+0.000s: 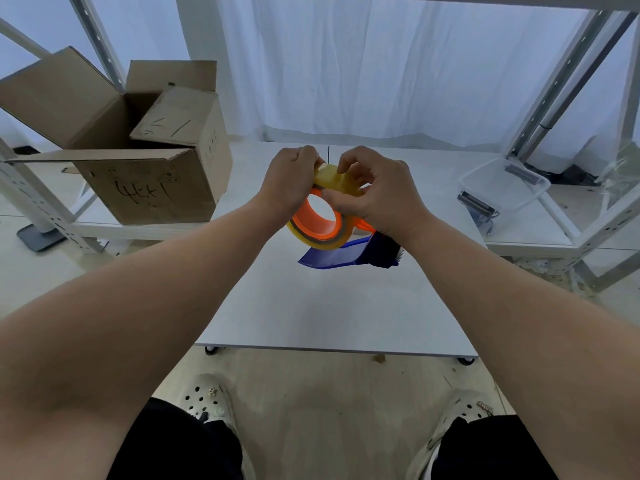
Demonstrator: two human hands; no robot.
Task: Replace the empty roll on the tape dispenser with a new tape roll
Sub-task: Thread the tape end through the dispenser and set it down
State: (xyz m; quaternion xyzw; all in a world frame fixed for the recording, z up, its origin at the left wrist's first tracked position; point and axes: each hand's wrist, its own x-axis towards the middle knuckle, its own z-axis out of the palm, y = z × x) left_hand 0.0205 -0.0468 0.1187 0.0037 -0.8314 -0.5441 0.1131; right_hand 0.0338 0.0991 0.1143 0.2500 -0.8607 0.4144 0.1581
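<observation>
At the frame centre the yellowish tape roll (330, 183) on the orange-and-blue plastic dispenser (346, 244) is pinched by the left hand (289, 183) and the right hand (379, 195), and the thin tape end could be torn or stuck back if pulled crookedly.

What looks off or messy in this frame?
Mainly the cardboard box on the left shelf: flaps splayed open, with a smaller box tilted inside it. Debris lies on the floor at the table's near edge. The tape roll and dispenser, held by the left hand and right hand, look normal.
</observation>
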